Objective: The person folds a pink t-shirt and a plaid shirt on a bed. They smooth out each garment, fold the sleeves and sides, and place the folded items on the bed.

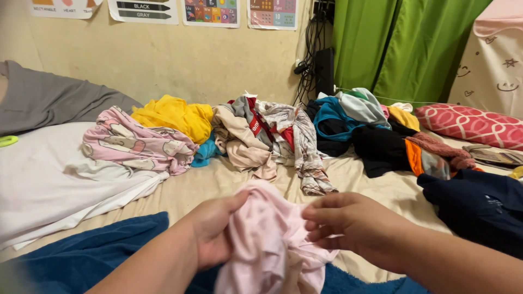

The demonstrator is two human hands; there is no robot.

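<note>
Bed (207,188) with a beige sheet against a yellowish wall, strewn with loose laundry: a pink printed garment (136,142), a yellow garment (174,117), a beige and patterned heap (267,139), teal and black clothes (354,128), a red patterned pillow (474,125) at the right and a blue towel (92,253) at the near edge. Your left hand (212,231) and right hand (348,226) both grasp a crumpled pale pink cloth (269,245) (fingers pinched into its folds, one hand on each side). The cloth hangs between them, just above the towel and in front of the pile.
</note>
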